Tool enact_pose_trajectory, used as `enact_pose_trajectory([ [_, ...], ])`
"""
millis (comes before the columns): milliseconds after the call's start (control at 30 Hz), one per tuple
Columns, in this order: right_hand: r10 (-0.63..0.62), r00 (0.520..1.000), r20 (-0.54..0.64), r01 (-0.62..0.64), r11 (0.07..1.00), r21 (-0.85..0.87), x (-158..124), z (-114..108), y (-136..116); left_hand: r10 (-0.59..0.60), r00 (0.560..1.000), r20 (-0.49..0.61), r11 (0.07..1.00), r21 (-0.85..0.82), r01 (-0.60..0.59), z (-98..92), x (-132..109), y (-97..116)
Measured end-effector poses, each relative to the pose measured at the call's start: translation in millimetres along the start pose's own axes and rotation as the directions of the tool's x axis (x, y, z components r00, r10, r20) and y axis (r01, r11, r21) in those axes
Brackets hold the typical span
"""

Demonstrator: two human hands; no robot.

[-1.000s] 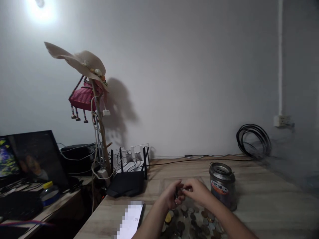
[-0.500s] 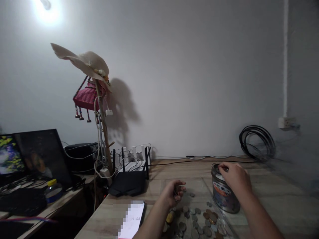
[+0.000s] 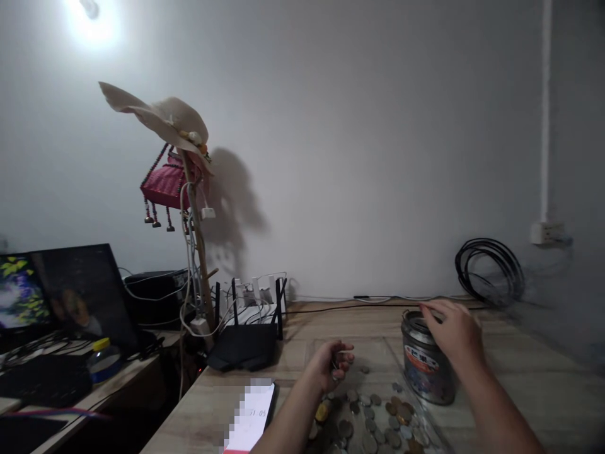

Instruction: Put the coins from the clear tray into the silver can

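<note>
A dark metal can (image 3: 428, 375) with a printed label stands upright on the table, right of a clear plastic sheet. My right hand (image 3: 456, 334) is over the can's top rim, its thumb and fingertips slightly apart with nothing visible between them. Many loose coins (image 3: 369, 413), silver and brassy, lie spread on the sheet (image 3: 373, 353). Above the coins on the left, my left hand (image 3: 333, 366) is turned palm inward with its fingers curled. Small grey glints between these fingers look like coins. The inside of the can is hidden.
A phone (image 3: 255, 416) with a lit screen lies left of my left forearm. Behind it sit a black router (image 3: 243, 347) and white cabled devices. Coiled black cable (image 3: 489, 271) leans at the back right. A stand with a hat (image 3: 174, 120) rises at left, near a monitor (image 3: 80, 296).
My right hand has drawn up and slightly right from the can's opening, and its fingertips have parted. My left hand has stayed nearly in place, its fingers shifting a little.
</note>
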State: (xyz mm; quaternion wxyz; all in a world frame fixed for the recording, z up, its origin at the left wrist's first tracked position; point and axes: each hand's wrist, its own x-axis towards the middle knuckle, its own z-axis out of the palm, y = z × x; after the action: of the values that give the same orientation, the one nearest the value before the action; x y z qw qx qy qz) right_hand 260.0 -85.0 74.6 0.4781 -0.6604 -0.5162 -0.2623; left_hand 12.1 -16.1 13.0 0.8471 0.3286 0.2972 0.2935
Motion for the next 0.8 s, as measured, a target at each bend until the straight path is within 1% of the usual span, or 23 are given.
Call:
enact_pose_trajectory([
  [33, -0.053, 0.996, -0.072, 0.056, 0.998, 0.04, -4.1, -1.8, -13.9, -0.005, 1.0, -0.001, 1.0, -0.017, 0.005, -0.1, 0.2, 0.0],
  [67, -0.107, 0.99, -0.09, 0.116, 0.988, 0.101, -10.0, -2.3, -29.4, -0.011, 1.0, 0.005, 0.999, -0.036, 0.011, -0.3, 0.7, 0.0],
  [100, -0.161, 0.986, -0.033, 0.165, 0.971, 0.175, -17.3, -1.2, -45.6, -0.021, 1.0, 0.016, 0.998, -0.059, 0.022, -0.6, 1.3, -0.1],
  [133, -0.22, 0.97, 0.107, 0.189, 0.951, 0.243, -26.0, 1.6, -61.4, -0.028, 0.999, 0.03, 0.996, -0.086, 0.03, -0.9, 2.2, -0.1],
  [167, -0.276, 0.925, 0.262, 0.193, 0.933, 0.303, -35.3, 5.7, -75.9, -0.024, 0.999, 0.041, 0.993, -0.116, 0.029, -1.4, 3.2, -0.1],
  [200, -0.34, 0.85, 0.403, 0.199, 0.915, 0.352, -44.7, 10.7, -88.5, -0.012, 0.999, 0.049, 0.99, -0.143, 0.019, -1.9, 4.4, -0.1],
  [233, -0.4, 0.773, 0.493, 0.211, 0.894, 0.395, -53.4, 16.0, -98.6, 0.006, 0.998, 0.055, 0.987, -0.161, 0.003, -2.4, 5.6, -0.1],
  [267, -0.448, 0.702, 0.554, 0.219, 0.875, 0.431, -60.9, 20.9, -106.1, 0.025, 0.998, 0.059, 0.986, -0.168, -0.015, -2.8, 6.7, -0.3],
  [300, -0.485, 0.649, 0.587, 0.228, 0.859, 0.458, -66.7, 25.1, -111.0, 0.042, 0.997, 0.061, 0.986, -0.166, -0.032, -3.1, 7.7, -0.5],
  [333, -0.51, 0.613, 0.603, 0.237, 0.848, 0.475, -70.8, 28.3, -113.7, 0.049, 0.997, 0.062, 0.987, -0.158, -0.038, -3.2, 8.5, -0.9],
  [367, -0.525, 0.59, 0.614, 0.244, 0.84, 0.484, -73.2, 30.5, -114.7, 0.045, 0.997, 0.059, 0.988, -0.148, -0.036, -3.1, 9.1, -1.4],
  [433, -0.54, 0.568, 0.621, 0.265, 0.835, 0.483, -74.3, 32.0, -113.5, 0.04, 0.999, 0.03, 0.989, -0.145, -0.036, -2.0, 9.4, -2.7],
  [500, -0.551, 0.565, 0.614, 0.3, 0.83, 0.469, -73.1, 31.3, -111.4, 0.048, 0.999, -0.005, 0.987, -0.156, -0.048, -0.5, 8.9, -4.4],
  [533, -0.553, 0.566, 0.611, 0.317, 0.83, 0.458, -72.4, 30.7, -110.6, 0.051, 0.999, -0.003, 0.986, -0.157, -0.051, 0.2, 8.3, -5.1],
  [600, -0.549, 0.562, 0.619, 0.344, 0.836, 0.428, -71.5, 29.7, -109.6, 0.046, 0.998, 0.043, 0.989, -0.143, -0.04, 1.2, 6.9, -6.2],
  [700, -0.542, 0.546, 0.639, 0.361, 0.84, 0.405, -71.3, 30.0, -108.5, 0.021, 0.989, 0.147, 0.994, -0.105, -0.006, 1.7, 4.7, -6.7],
  [800, -0.523, 0.555, 0.647, 0.359, 0.852, 0.381, -72.2, 33.9, -106.6, 0.01, 0.983, 0.181, 0.992, -0.123, 0.012, 3.0, 3.3, -7.3],
])
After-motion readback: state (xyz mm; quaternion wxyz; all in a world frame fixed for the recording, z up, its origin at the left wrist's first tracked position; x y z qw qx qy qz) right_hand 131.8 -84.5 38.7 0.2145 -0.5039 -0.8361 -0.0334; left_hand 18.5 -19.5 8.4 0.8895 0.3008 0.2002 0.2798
